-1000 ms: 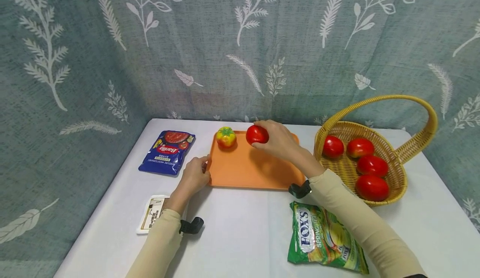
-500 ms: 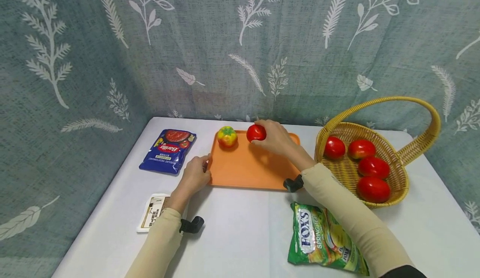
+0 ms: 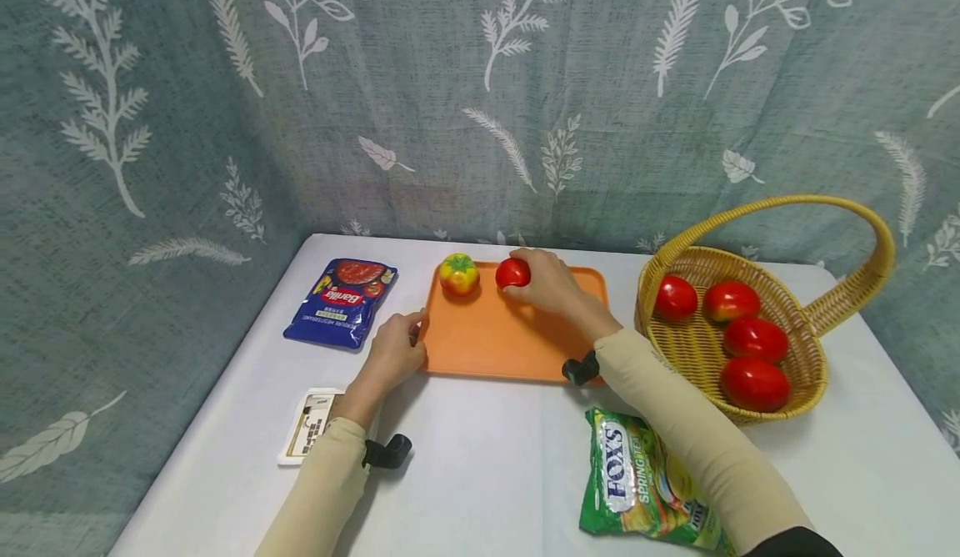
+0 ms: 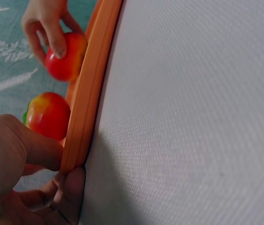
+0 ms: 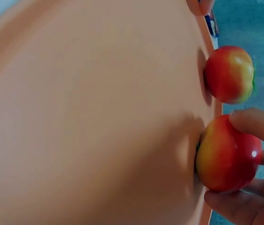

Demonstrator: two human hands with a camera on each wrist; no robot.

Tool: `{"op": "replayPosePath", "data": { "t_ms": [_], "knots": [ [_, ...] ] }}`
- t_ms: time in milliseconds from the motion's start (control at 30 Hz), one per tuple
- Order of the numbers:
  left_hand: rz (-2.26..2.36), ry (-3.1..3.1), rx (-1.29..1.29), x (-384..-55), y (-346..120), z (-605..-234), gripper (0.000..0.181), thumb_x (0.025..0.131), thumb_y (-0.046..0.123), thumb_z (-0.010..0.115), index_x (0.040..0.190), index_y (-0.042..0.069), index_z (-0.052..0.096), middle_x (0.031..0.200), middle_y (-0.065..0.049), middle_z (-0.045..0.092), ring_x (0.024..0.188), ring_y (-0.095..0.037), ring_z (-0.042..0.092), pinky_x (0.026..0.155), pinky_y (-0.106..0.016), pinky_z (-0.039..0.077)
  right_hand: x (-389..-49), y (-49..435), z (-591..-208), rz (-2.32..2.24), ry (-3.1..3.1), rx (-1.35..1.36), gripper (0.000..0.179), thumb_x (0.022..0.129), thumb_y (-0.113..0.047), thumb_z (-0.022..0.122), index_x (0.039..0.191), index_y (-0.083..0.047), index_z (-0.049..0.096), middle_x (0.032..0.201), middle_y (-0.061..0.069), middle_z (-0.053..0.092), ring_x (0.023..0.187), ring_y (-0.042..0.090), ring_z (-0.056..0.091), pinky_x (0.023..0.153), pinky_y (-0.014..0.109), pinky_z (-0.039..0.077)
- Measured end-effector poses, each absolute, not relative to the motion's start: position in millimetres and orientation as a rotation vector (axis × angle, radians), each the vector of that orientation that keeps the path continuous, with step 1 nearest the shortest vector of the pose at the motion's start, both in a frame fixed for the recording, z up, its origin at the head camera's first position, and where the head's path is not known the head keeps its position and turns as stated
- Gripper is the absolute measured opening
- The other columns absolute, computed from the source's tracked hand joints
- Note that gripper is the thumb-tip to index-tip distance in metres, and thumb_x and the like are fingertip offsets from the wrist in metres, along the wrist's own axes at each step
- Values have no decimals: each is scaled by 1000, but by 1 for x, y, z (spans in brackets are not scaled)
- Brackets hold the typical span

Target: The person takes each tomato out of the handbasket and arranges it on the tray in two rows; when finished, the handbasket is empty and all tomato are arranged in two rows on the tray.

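My right hand (image 3: 550, 283) holds a glossy red tomato (image 3: 513, 273) between thumb and fingers, low over the back of the orange tray (image 3: 495, 348). In the right wrist view this tomato (image 5: 228, 157) is red with a yellow side, its green end turned toward the tray floor. A second tomato (image 3: 459, 275), yellow and red with a green calyx on top, sits in the tray's back left corner. My left hand (image 3: 396, 347) grips the tray's left rim. In the left wrist view the thumb of that hand (image 4: 10, 154) lies over the rim, with fingers underneath.
At the right stands a wicker basket (image 3: 690, 369) with a tall handle and several red fruits (image 3: 756, 338). A green Fox's bag (image 3: 626, 490) lies under the right forearm. A blue Barilla pouch (image 3: 341, 303) and a white package (image 3: 309, 424) lie at the left.
My right hand has lowered the tomato slightly toward the tray, and the right forearm has shifted left. The left hand keeps its grip on the rim. The head view has turned slightly.
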State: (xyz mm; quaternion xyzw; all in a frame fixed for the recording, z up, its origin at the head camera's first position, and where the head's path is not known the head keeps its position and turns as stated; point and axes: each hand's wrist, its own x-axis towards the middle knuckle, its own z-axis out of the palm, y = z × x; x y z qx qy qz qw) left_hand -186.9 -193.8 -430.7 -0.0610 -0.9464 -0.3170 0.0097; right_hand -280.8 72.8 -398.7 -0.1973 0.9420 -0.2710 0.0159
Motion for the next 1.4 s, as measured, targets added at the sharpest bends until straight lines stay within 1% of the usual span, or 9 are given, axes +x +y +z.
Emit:
{"op": "replayPosePath", "data": {
  "t_ms": [133, 300, 433, 600, 733, 967, 1100, 1200, 1400],
  "knots": [
    [-990, -2959, -184, -186, -193, -429, 60, 77, -5, 61, 137, -5, 57, 93, -16, 62, 84, -30, 53, 77, -46, 47, -283, 73, -400, -856, 2930, -621, 64, 85, -29, 79, 139, -2, 57, 130, 15, 62, 109, 33, 60, 91, 46, 51],
    [-988, -2963, -192, -187, -192, -429, 60, 77, -5, 60, 137, -5, 57, 89, -14, 59, 83, -30, 52, 75, -44, 45, -285, 75, -401, -845, 2928, -611, 65, 85, -30, 79, 140, -2, 56, 130, 15, 62, 110, 33, 59, 90, 46, 52],
    [-983, -2972, -181, -187, -192, -431, 61, 77, -5, 60, 137, -4, 57, 89, -14, 59, 84, -30, 52, 75, -44, 45, -284, 76, -401, -804, 2936, -616, 68, 85, -33, 77, 141, -2, 54, 128, 15, 62, 108, 33, 60, 89, 45, 52],
    [-982, -2973, -168, -185, -192, -431, 62, 76, -5, 60, 138, -4, 57, 92, -16, 60, 84, -30, 53, 76, -45, 46, -282, 77, -401, -808, 2941, -596, 76, 84, -37, 77, 146, -3, 48, 134, 16, 59, 113, 33, 57, 91, 47, 51],
    [-991, -2979, -154, -185, -192, -431, 62, 76, -5, 60, 138, -4, 56, 92, -16, 60, 84, -30, 53, 76, -44, 46, -279, 79, -399, -808, 2938, -598, 78, 84, -39, 78, 148, -5, 47, 136, 15, 57, 117, 33, 56, 93, 47, 50],
    [-1002, -2973, -185, -188, -190, -431, 63, 76, -5, 60, 138, -4, 56, 93, -16, 62, 84, -29, 54, 76, -44, 46, -268, 85, -383, -789, 2951, -617, 76, 84, -35, 79, 147, -5, 48, 134, 16, 57, 117, 33, 55, 94, 51, 49],
    [-1018, -2983, -155, -187, -191, -429, 62, 77, -5, 60, 139, -4, 56, 93, -16, 62, 84, -29, 54, 75, -43, 46, -260, 86, -372, -772, 2959, -675, 75, 84, -35, 79, 146, -4, 49, 132, 16, 58, 115, 33, 56, 93, 50, 50],
    [-1018, -2990, -139, -187, -192, -428, 62, 78, -5, 60, 139, -4, 55, 93, -16, 62, 84, -29, 54, 75, -43, 46, -253, 87, -364, -758, 2967, -709, 75, 84, -37, 78, 146, -5, 50, 136, 16, 56, 118, 32, 55, 94, 50, 49],
    [-1052, -3004, -112, -187, -190, -430, 62, 80, -4, 59, 141, -3, 53, 100, -19, 61, 88, -31, 53, 77, -44, 47, -239, 96, -355, -746, 2992, -778, 75, 84, -37, 79, 146, -6, 51, 141, 16, 54, 127, 33, 51, 100, 52, 44]
  ]
}}
